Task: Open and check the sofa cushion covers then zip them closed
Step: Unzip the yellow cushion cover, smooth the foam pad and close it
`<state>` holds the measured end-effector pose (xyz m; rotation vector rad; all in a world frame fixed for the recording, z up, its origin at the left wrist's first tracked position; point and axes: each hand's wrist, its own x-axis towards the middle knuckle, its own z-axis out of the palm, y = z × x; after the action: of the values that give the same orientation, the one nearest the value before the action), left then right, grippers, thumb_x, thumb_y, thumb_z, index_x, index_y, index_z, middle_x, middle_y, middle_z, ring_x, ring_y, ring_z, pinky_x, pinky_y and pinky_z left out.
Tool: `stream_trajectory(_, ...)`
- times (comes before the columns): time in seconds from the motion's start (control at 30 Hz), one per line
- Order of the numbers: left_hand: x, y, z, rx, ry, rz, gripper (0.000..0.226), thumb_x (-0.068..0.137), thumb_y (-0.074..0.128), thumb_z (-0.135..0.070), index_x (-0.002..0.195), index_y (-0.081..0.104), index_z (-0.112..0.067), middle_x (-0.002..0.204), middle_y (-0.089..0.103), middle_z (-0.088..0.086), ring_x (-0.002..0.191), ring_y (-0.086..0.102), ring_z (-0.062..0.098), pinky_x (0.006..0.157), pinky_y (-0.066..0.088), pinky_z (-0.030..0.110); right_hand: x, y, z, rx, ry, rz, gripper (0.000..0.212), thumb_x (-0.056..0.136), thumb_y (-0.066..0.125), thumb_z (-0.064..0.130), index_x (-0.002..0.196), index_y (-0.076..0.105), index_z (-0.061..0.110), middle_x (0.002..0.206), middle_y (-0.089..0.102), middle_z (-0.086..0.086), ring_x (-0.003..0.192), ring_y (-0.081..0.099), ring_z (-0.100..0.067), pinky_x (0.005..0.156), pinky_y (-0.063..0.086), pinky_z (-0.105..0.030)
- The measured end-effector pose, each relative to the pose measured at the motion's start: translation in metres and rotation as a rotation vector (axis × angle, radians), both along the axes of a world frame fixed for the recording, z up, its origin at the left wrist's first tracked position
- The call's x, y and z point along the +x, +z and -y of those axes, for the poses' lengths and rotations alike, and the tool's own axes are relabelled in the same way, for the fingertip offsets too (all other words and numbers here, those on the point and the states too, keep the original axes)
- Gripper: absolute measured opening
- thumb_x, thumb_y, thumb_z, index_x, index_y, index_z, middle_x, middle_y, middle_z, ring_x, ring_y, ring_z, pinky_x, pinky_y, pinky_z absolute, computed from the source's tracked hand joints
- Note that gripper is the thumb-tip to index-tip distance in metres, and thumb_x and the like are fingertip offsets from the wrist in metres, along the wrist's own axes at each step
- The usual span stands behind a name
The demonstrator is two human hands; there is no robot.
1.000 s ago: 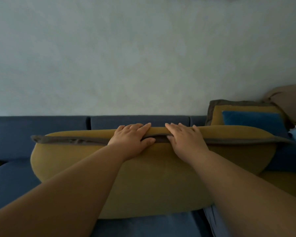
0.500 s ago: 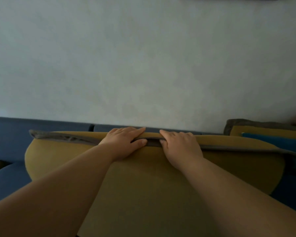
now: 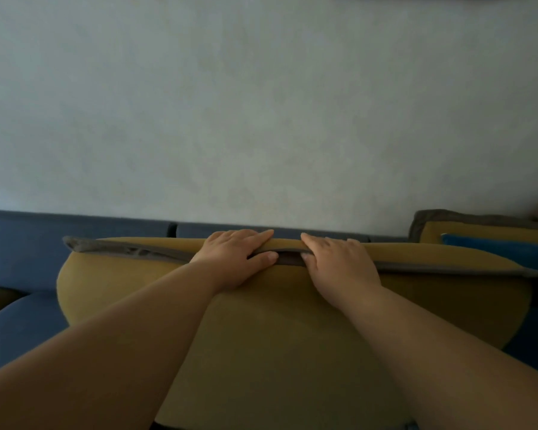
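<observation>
Mustard cushion gripped by 2 hands along its top edge, centre frame.
It is stood on the blue sofa; its grey seam is parted between the left hand and right hand, each clasped over the edge, thumb beneath.

Dim, even light with a cool cast. The wall is the brightest area; the near face of the cushion sinks into soft shadow. Detail is soft throughout, and straight lines bend toward the edges.
</observation>
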<state>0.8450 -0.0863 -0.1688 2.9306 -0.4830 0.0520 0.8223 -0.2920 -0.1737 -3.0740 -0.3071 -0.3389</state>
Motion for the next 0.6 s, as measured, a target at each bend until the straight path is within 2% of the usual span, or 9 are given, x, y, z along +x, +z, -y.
stream_trajectory(0.27,-0.069,-0.010,-0.013,-0.004,-0.057,-0.002,0.064,0.092,0.030,-0.067,0.149,0.008,-0.047,0.156,0.022,-0.014,0.143,0.018,0.013,0.118,0.009,0.039,-0.070,-0.019,-0.013,-0.010,-0.040,0.046,0.051,0.105,0.016,0.044,0.153,0.024,0.029,0.154,0.037,0.007,0.143,0.032,-0.016,0.118,0.019,-0.039)
stream_trajectory(0.37,-0.104,-0.020,-0.009,-0.035,-0.048,0.051,0.056,0.095,0.030,-0.062,0.147,0.014,-0.049,0.155,0.023,-0.018,0.143,0.018,0.010,0.119,0.009,0.039,-0.105,-0.023,-0.011,0.025,-0.043,0.035,0.051,0.104,0.018,0.045,0.152,0.025,0.030,0.155,0.037,0.007,0.143,0.031,-0.016,0.118,0.017,-0.038)
stream_trajectory(0.43,-0.131,-0.024,-0.004,-0.073,-0.044,0.109,0.049,0.098,0.030,-0.056,0.146,0.022,-0.048,0.155,0.025,-0.019,0.143,0.019,0.008,0.119,0.010,0.037,-0.134,-0.019,-0.010,0.033,-0.032,0.049,0.049,0.105,0.022,0.044,0.150,0.030,0.029,0.153,0.040,0.007,0.142,0.035,-0.015,0.117,0.022,-0.035)
stream_trajectory(0.53,-0.169,-0.021,0.001,-0.111,-0.049,0.169,0.043,0.101,0.030,-0.047,0.144,0.034,-0.041,0.153,0.031,-0.016,0.142,0.025,0.007,0.118,0.017,0.033,-0.174,-0.012,-0.007,0.010,-0.015,0.136,0.042,0.104,0.029,0.043,0.138,0.048,0.025,0.135,0.059,0.002,0.124,0.055,-0.016,0.100,0.044,-0.031)
stream_trajectory(0.6,-0.191,-0.011,0.002,-0.139,-0.014,0.192,0.038,0.102,0.032,-0.046,0.136,0.047,-0.037,0.146,0.044,-0.010,0.132,0.044,0.013,0.108,0.036,0.032,-0.195,-0.006,-0.005,0.009,-0.017,0.192,0.036,0.102,0.031,0.045,0.120,0.056,0.026,0.104,0.067,0.005,0.091,0.065,-0.012,0.077,0.053,-0.026)
